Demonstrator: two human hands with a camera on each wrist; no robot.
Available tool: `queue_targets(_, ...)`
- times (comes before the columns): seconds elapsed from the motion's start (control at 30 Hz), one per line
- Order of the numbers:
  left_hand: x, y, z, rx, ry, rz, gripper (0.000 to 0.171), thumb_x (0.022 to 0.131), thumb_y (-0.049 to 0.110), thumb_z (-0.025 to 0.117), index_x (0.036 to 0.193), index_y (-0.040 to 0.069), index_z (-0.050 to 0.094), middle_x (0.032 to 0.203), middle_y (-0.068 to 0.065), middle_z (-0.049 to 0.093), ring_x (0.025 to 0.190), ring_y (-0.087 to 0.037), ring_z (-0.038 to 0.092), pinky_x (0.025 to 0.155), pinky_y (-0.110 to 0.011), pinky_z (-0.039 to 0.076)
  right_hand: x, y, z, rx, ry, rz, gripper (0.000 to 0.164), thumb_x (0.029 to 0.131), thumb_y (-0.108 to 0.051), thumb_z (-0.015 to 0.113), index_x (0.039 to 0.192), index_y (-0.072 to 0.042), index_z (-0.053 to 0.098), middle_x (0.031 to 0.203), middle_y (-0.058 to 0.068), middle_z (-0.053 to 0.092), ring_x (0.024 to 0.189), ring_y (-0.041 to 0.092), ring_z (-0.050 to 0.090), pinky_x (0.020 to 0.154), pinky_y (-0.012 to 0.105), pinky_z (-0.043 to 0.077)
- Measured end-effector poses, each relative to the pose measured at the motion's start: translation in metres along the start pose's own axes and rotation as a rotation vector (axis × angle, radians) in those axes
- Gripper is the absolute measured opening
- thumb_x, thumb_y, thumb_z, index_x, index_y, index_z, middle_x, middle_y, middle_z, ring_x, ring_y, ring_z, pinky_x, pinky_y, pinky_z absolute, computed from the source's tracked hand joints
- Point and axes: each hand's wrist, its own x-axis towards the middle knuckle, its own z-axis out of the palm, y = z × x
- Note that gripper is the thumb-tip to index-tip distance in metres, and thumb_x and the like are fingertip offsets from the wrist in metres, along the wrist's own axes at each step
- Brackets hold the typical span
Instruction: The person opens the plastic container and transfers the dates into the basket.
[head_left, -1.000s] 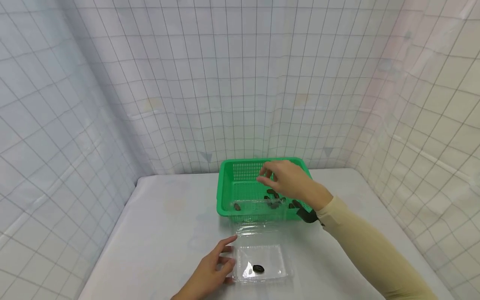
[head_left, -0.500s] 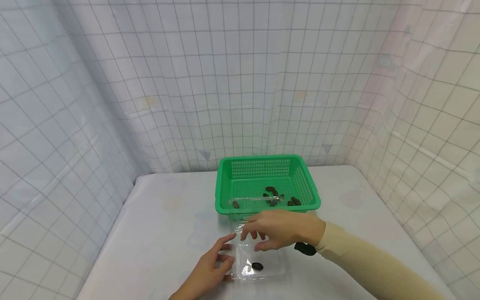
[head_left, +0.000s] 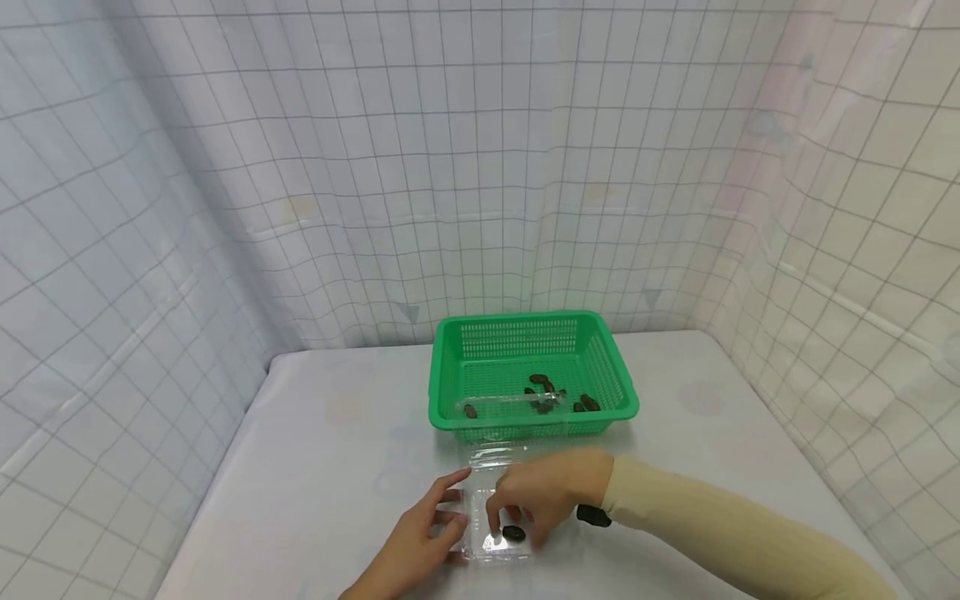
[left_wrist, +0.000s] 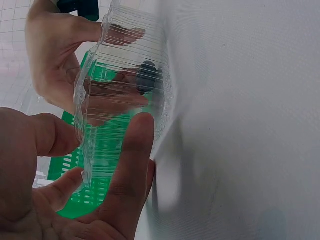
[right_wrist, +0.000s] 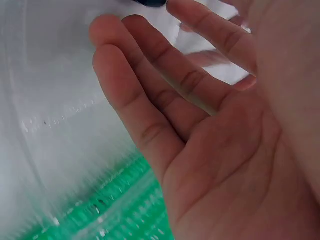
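On the white table stands a clear plastic hinged box [head_left: 555, 546], its lid tipped back against the basket. One dark, oval, ridged piece [head_left: 513, 533] lies in its base. My left hand [head_left: 423, 537] rests along the left side of the box; in the left wrist view its fingers [left_wrist: 132, 165] touch the wall and rim. My right hand [head_left: 543, 496] reaches down into the base, fingers spread on either side of the dark piece. Through the wall, the left wrist view shows the dark piece [left_wrist: 147, 77] between the right thumb and fingers. The right wrist view shows long, extended fingers [right_wrist: 120, 82].
Behind the box stands a green plastic basket [head_left: 438, 375] with several similar dark pieces [head_left: 590, 403] on its floor. The transparent lid overlaps the basket's front rim in the head view. White gridded sheets [head_left: 495, 167] enclose the table [head_left: 337, 433] at the back and sides.
My right hand has come from above the basket toward me and down into the clear box. The left hand has stayed at the side of the box.
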Motion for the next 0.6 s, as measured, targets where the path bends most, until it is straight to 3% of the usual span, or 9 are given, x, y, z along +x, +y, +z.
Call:
queue_targets(0.23,0.0006,0.0016,0.0002,-0.003,0.003,-0.023,0.068,0.114,0.016,0.072,0.177,0.019,0.046,0.164,-0.038,0.056,0.134,-0.044,0.077,0.075,-0.033,0.076,0.0060,-0.0018,0.0063,-0.014,-0.014,-0.020,0.046,0.088,-0.015,0.102,0.128,-0.025,0.081,0.094,-0.013,0.075,0.079,-0.010,0.057,0.073,0.000,0.046)
queue_targets(0.6,0.0004,0.0030,-0.0001,0.002,0.011,-0.027,0.068,0.114,0.014,0.072,0.177,0.019,0.046,0.164,-0.039,0.056,0.133,-0.043,0.077,0.074,-0.033,0.076,0.0071,-0.0025,0.0078,-0.022,-0.002,-0.018,0.038,0.092,-0.013,0.099,0.124,-0.024,0.081,0.092,-0.013,0.074,0.077,-0.010,0.056,0.071,0.001,0.046)
